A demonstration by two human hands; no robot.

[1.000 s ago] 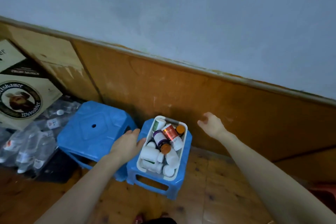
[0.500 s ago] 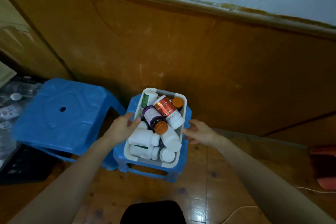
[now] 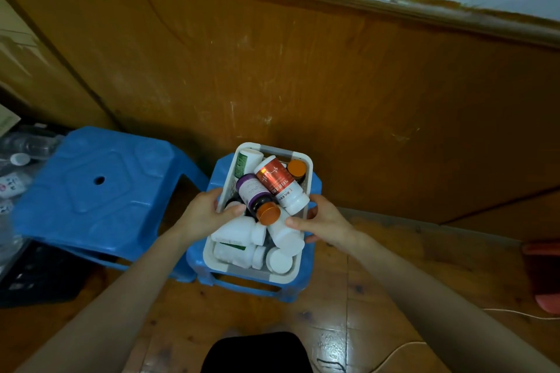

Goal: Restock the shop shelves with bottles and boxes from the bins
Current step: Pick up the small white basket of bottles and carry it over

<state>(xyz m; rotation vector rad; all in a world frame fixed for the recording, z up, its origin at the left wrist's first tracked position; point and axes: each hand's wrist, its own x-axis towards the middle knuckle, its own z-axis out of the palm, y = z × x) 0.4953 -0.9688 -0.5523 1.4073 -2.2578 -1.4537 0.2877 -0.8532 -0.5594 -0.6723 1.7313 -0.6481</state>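
Observation:
A white plastic bin (image 3: 304, 171) full of bottles sits on a small blue stool (image 3: 312, 188) against the wooden wall panel. On top lie a red-labelled white bottle (image 3: 278, 185) and a purple-labelled bottle with an orange cap (image 3: 256, 195); several plain white bottles (image 3: 235, 233) lie below. My left hand (image 3: 209, 212) grips the bin's left rim, thumb over the edge. My right hand (image 3: 321, 219) grips the right rim, thumb inside against a white bottle.
A larger blue stool (image 3: 97, 191) stands to the left. Clear plastic bottles (image 3: 18, 157) and a dark crate (image 3: 33, 278) lie at the far left. A red object (image 3: 545, 275) sits at the right edge, with a white cable (image 3: 509, 313) on the wooden floor.
My right hand came down from the wall and took hold of the bin's right rim. The left hand closed on the left rim. The camera tilted down and moved closer.

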